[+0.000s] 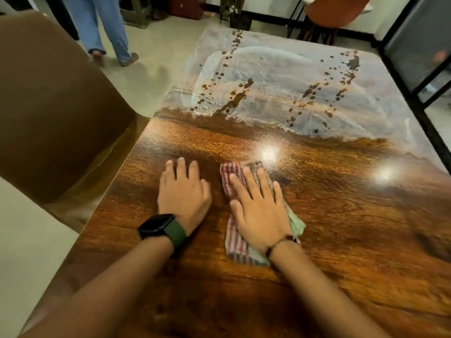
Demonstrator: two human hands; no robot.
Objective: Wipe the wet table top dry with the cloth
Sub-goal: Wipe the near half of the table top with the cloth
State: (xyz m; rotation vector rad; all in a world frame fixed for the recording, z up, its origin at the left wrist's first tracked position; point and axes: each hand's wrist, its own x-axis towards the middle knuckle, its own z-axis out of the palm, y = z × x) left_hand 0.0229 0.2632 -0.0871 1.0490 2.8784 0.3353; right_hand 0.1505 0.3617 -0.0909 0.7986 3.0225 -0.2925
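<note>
The wooden table top (pixel 341 215) fills the view, brown and glossy near me. Its far half carries a pale smeared film (pixel 268 76) with lines of dark droplets. A red-and-white striped cloth (pixel 235 247) with a green edge lies flat on the near middle of the table. My right hand (pixel 258 211) presses flat on the cloth, fingers spread, with the cloth showing beyond the fingertips and at the wrist. My left hand (pixel 183 193) rests flat on the bare wood just left of the cloth, fingers apart, holding nothing. A black watch with a green strap is on the left wrist.
A brown chair (pixel 56 113) stands against the table's left edge. A person's legs in blue trousers (pixel 105 28) are on the floor at the far left. A black metal frame (pixel 415 93) runs along the table's right side. An orange chair (pixel 334 13) and a plant stand (pixel 234 11) stand beyond the far edge.
</note>
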